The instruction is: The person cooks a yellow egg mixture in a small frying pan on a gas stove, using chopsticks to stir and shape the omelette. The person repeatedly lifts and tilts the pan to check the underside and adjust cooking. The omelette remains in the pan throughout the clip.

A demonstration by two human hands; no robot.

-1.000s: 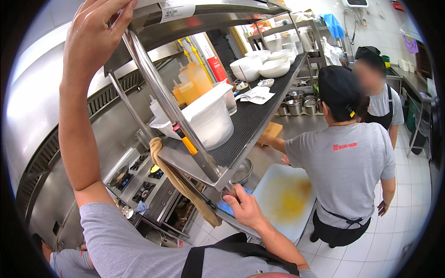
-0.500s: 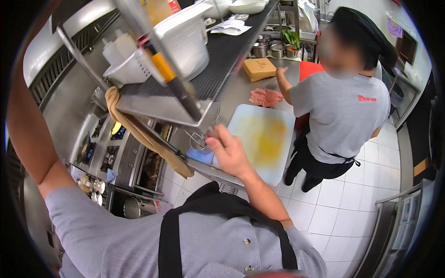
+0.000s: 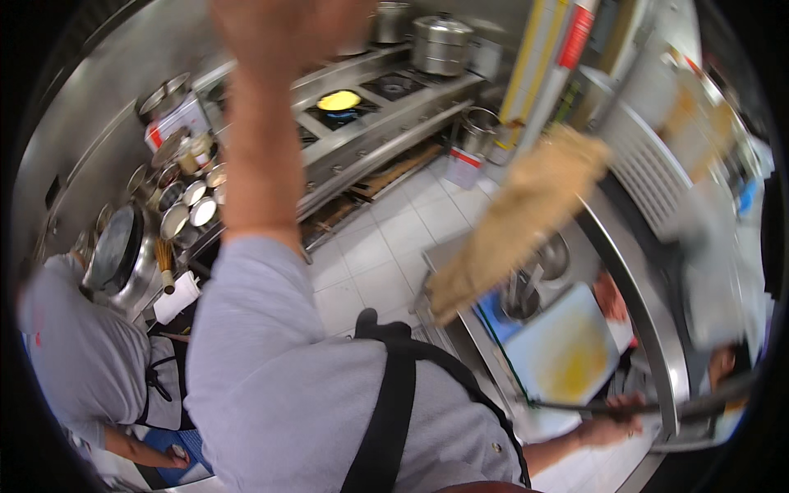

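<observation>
OK, labels first: red panel on an upright, red-and-white box at upper left, small red mark on the back of a co-worker's grey shirt. Too blurred to read. White tiled floor between stove and steel worktop. Yellow food on a lit burner. Cluster of small containers at left. On the worktop: pale board with yellow stain, steel bowl. Blurred tan cloth just beside the shelf. Steel shelf at right, bearing a white perforated basket. Now hands: raised left hand at top edge, badly blurred; cannot tell finger opening or contact. Blurred right hand at the shelf's lower end; cannot tell whether gripping or just beside.
</observation>
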